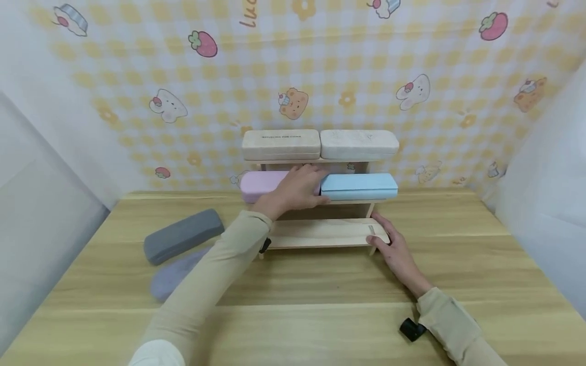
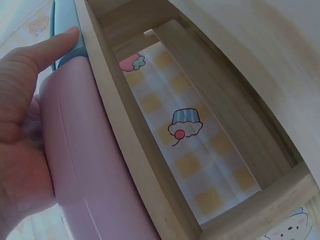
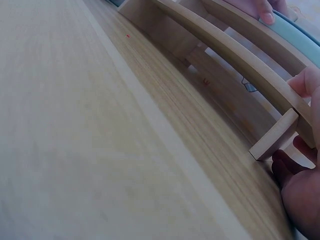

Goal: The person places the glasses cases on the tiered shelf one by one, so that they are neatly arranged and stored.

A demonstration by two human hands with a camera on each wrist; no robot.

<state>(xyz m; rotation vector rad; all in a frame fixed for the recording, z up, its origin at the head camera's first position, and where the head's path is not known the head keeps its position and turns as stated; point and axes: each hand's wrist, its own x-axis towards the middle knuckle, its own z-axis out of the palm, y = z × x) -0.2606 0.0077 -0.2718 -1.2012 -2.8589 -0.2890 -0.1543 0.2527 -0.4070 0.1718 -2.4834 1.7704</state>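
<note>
A small three-tier wooden rack (image 1: 320, 234) stands at the back of the table. On its middle tier lie a pink glasses case (image 1: 258, 184) and a light blue glasses case (image 1: 359, 187), end to end. My left hand (image 1: 299, 188) holds the pink case near its right end, fingers over the top and partly hidden behind. In the left wrist view the left thumb (image 2: 67, 42) reaches onto the end of the blue case. My right hand (image 1: 393, 249) grips the right end of the lowest tier, its thumb on the board and fingers around the side.
Two pale glasses cases, one beige (image 1: 281, 145) and one white (image 1: 359, 145), lie on the top tier. A dark grey case (image 1: 183, 236) and a greyish-purple case (image 1: 176, 274) lie on the table at left, the latter partly behind my left sleeve. A checked cloth (image 1: 220, 101) hangs behind.
</note>
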